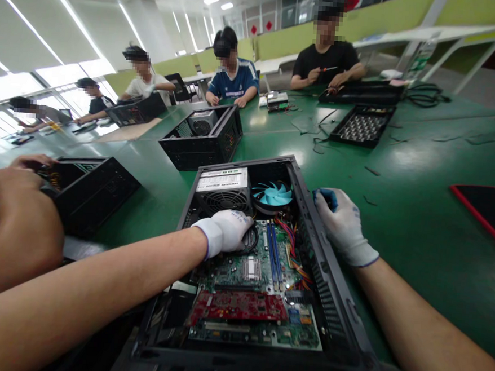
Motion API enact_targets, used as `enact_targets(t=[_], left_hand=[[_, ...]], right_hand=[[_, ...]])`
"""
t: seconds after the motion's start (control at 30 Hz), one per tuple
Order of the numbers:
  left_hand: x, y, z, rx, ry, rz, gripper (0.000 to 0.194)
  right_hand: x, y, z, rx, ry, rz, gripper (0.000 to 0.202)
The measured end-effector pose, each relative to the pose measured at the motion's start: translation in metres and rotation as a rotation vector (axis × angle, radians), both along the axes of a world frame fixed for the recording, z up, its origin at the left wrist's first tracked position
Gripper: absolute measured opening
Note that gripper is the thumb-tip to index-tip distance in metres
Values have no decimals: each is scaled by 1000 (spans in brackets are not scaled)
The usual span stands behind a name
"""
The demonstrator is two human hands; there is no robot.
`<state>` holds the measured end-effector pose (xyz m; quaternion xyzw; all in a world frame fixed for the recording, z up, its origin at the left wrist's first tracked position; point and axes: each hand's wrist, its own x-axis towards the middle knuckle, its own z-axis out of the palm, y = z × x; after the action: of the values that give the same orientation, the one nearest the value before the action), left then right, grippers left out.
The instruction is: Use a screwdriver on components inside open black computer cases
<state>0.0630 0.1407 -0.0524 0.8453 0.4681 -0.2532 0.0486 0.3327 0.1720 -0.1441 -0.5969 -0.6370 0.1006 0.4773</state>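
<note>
An open black computer case (334, 282) lies in front of me. My gloved left hand (231, 229) reaches inside, its fingers bent down at the black CPU cooler ring (251, 239) on the green motherboard (224, 271); what its fingertips hold, if anything, is hidden. Behind that hand sits the silver power supply (223, 184), with a light-blue fan (273, 194) to its right. A red card (239, 307) crosses the board's near part. Outside the case's right wall, my gloved right hand (338, 217) is curled, blue fingertips near the rim; I cannot make out anything in it.
A red-edged phone or tablet (485, 210) lies at the right. Another open case (202, 134) stands beyond mine, and one (94, 192) is at the left by a person's arms. Several people sit around the green table (416, 191).
</note>
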Motion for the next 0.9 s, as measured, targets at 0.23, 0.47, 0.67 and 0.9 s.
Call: enact_targets(t=[0.23,0.47,0.67,0.9], left_hand=[[-4,5,-6,13,-9,22,38],[-4,5,-7,22,-22,21,44],[-5,5,-7,30,-24,14,43],[-3,6,-6,83,-55,18,36]], right_hand=[[0,-1,0,-38,2,-4,32],[-1,-1,-1,-46,4,13,33],[-1,-1,-2,-45,4,17,32],[-3,-4,1,-73,-5,32,34]])
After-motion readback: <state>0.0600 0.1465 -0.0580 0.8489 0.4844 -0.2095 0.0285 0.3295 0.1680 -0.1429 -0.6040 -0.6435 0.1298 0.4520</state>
